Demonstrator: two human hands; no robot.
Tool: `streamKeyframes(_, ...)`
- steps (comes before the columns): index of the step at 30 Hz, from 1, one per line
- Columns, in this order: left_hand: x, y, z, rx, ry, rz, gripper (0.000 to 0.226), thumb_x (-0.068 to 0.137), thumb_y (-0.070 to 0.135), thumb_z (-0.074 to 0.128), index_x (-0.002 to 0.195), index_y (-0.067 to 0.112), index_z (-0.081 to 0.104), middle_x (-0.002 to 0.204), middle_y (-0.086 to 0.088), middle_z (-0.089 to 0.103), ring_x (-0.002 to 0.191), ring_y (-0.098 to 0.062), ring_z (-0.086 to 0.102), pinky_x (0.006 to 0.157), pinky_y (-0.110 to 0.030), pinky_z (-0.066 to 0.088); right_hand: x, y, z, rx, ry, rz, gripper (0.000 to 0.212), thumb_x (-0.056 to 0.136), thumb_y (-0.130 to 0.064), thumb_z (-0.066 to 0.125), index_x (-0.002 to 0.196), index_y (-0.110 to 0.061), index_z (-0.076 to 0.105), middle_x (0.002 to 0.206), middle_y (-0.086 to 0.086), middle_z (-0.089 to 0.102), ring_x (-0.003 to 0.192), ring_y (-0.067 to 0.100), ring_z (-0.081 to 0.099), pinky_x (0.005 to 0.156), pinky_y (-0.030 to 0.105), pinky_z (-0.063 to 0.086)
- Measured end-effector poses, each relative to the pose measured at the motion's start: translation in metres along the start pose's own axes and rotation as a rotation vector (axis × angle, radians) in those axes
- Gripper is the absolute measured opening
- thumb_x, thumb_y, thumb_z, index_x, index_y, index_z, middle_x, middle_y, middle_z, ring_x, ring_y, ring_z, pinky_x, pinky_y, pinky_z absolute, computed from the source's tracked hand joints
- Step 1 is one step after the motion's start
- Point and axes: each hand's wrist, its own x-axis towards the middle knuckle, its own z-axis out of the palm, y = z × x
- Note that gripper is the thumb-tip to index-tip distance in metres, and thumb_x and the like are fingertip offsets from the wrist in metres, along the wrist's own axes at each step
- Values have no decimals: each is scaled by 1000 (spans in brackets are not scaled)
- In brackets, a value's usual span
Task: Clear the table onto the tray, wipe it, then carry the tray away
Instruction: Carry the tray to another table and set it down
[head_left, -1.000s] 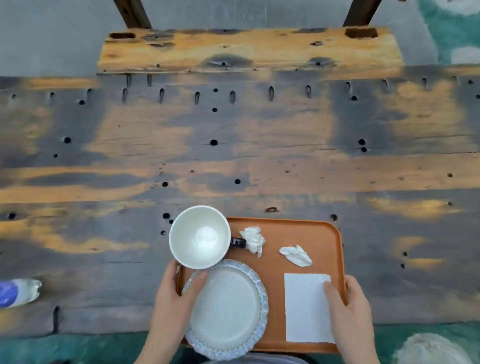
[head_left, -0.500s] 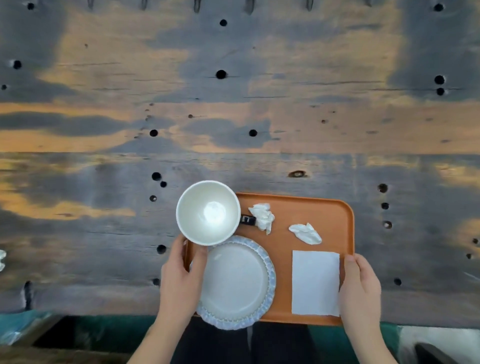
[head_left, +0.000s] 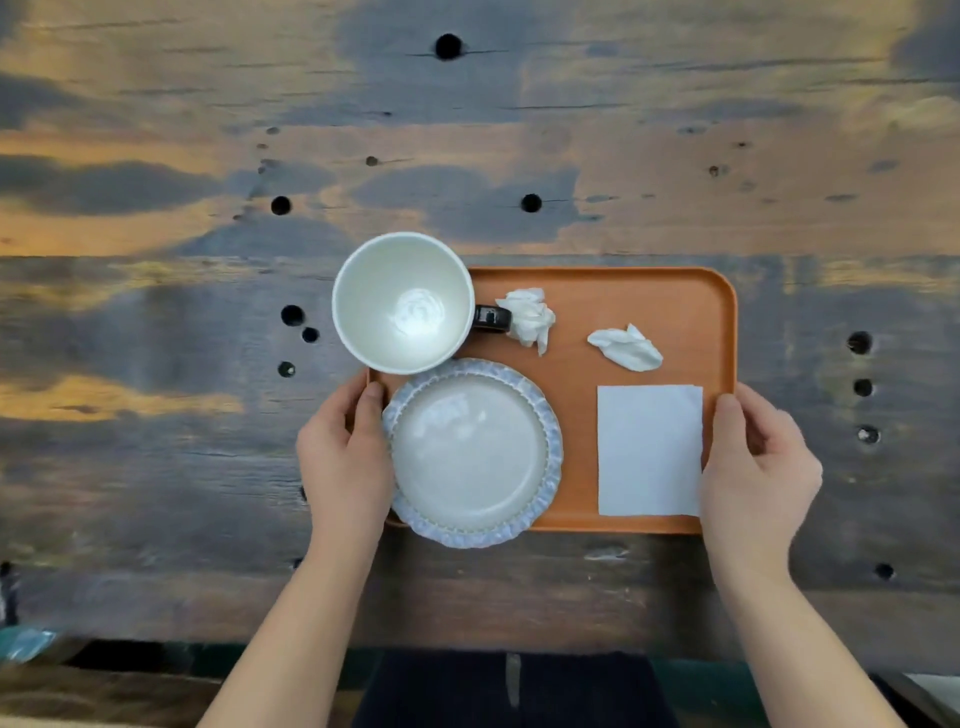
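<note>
An orange tray (head_left: 623, 291) sits over the worn wooden table (head_left: 156, 467). On the tray stand a white cup (head_left: 402, 304) with a dark handle at the far left corner and a white plate (head_left: 470, 452) with a blue fluted rim in front of it. Two crumpled tissues (head_left: 527, 318) (head_left: 626, 349) lie toward the far side, and a flat white napkin (head_left: 649, 449) lies at the near right. My left hand (head_left: 345, 457) grips the tray's left edge, thumb on the rim beside the plate. My right hand (head_left: 753, 467) grips the right edge.
The tabletop is dark weathered wood with orange patches and several round holes (head_left: 860, 343). Its near edge (head_left: 467, 644) runs just in front of my body, with dark clothing and a greenish floor below.
The view has tilted down and closed in on the tray. Both hands stay clamped on the tray's edges, and the tray now sits farther from the table's near edge in the picture.
</note>
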Motion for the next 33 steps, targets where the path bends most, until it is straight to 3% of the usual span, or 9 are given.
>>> streamKeyframes(4,17,13,7,-62,92,12,27,104,19,59,124,20,77,110,11,80,104,0,72,86,-19,58,14,-14,13,32,15,-21,26,98,-33,55,117,-28,72,95,-29,61,91,-20,58,79,9,42)
streamKeyframes(10,30,22,17,8,176,92,26,102,17,62,123,19,77,110,9,74,101,1,66,92,-23,52,33,-25,27,46,38,-70,29,98,-26,55,117,-16,75,97,-6,65,83,-21,56,72,-6,36)
streamKeyframes(14,31,19,21,52,223,143,25,101,13,65,121,17,77,102,11,71,91,14,62,83,0,44,32,-20,30,23,38,-75,25,98,-24,56,115,-19,75,88,-20,60,79,-18,57,72,-4,38)
streamKeyframes(16,31,17,22,74,228,171,24,100,11,65,119,15,78,102,9,71,91,15,61,80,5,40,31,-18,31,8,49,-88,25,98,-24,56,115,-19,75,85,-20,58,77,-15,57,72,-3,39)
streamKeyframes(21,32,15,25,83,247,204,22,99,7,65,116,10,79,103,3,73,92,15,61,81,4,39,29,-18,33,2,73,-95,25,98,-24,56,114,-19,74,95,-10,62,83,-10,59,75,-2,41)
streamKeyframes(25,33,14,22,82,233,209,23,99,6,64,117,9,78,107,0,74,100,-8,66,84,3,42,27,-17,34,-30,63,-77,16,98,-25,53,106,-28,67,94,-21,55,83,-14,57,73,-2,39)
streamKeyframes(28,34,12,20,87,229,220,24,100,6,63,118,7,78,108,-2,74,103,-12,66,84,2,43,26,-17,38,-82,60,-90,10,98,-23,51,100,-29,59,98,-13,53,80,-8,56,72,7,38)
streamKeyframes(33,35,10,22,31,245,189,22,100,9,64,116,11,78,107,2,74,102,-8,66,93,-19,53,27,-16,38,-140,54,-146,7,100,-19,49,98,-24,54,100,-9,49,85,11,56,77,24,42)
